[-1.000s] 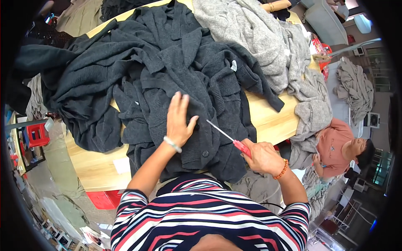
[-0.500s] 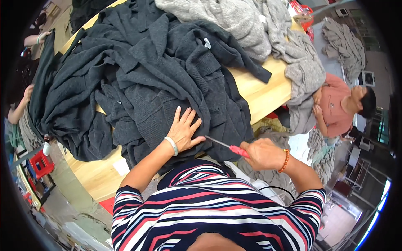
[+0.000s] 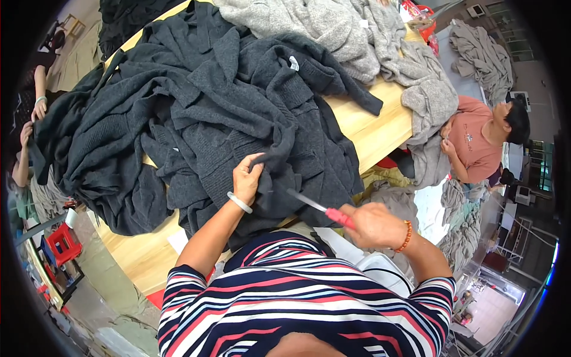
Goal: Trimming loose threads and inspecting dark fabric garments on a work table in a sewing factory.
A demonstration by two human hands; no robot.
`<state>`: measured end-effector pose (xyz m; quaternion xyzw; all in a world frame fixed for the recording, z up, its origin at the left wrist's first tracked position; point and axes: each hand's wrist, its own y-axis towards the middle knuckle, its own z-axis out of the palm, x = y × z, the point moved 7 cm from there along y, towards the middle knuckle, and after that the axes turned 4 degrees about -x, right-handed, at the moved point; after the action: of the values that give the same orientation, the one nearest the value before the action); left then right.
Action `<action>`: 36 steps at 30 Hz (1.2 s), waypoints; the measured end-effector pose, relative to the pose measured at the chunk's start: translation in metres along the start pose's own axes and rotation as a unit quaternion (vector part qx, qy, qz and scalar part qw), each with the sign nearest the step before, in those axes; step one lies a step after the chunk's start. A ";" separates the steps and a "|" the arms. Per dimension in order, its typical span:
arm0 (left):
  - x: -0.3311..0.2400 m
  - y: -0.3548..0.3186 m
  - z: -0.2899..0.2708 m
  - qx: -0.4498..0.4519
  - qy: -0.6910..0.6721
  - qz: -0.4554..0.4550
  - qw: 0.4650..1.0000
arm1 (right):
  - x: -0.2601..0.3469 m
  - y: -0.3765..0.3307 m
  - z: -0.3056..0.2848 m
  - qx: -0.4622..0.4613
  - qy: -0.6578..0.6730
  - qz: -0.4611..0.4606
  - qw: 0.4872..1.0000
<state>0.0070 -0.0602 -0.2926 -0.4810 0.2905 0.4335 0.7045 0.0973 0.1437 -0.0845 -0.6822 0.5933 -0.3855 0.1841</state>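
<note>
A heap of dark grey knit sweaters point(image 3: 202, 107) lies in front of me. My left hand point(image 3: 246, 178), with a pale bangle at the wrist, pinches a fold of the dark grey sweater and lifts it off the pile. My right hand point(image 3: 376, 226) is closed around the red handle of a tool with a thin metal shaft point(image 3: 311, 203). The shaft points left toward the raised cloth; its tip is blurred, and I cannot tell whether it touches the knit.
Light grey knits point(image 3: 315, 33) spread over the far right of the wooden table point(image 3: 380, 140). One person in a salmon shirt point(image 3: 473, 146) sits at the right. At the far left, another person's hands point(image 3: 34, 116) hold the dark cloth. A red stool point(image 3: 62, 244) stands on the left.
My left hand lay flat on the sweater with fingers spread; now it has closed on a fold and raised it. The right hand with the red-handled tool has moved slightly nearer me.
</note>
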 end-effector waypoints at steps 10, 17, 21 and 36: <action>-0.003 -0.008 0.001 0.061 -0.035 -0.181 0.981 | 0.012 0.033 -0.011 0.016 0.067 -0.178 0.982; -0.165 0.087 0.027 0.027 0.708 0.324 0.627 | -0.043 0.067 -0.032 -0.140 0.098 -0.040 0.984; -0.144 0.159 0.001 0.108 0.833 0.196 0.506 | -0.048 0.069 -0.029 -0.138 0.106 -0.032 0.984; -0.458 -0.052 -0.256 -0.120 0.066 0.363 0.922 | -0.058 0.084 -0.019 -0.318 0.141 0.054 0.936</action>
<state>-0.1534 -0.4581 0.0137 -0.4515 0.4364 0.6582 0.4152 0.0266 0.1837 -0.1497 -0.6109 0.7407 -0.2585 -0.1070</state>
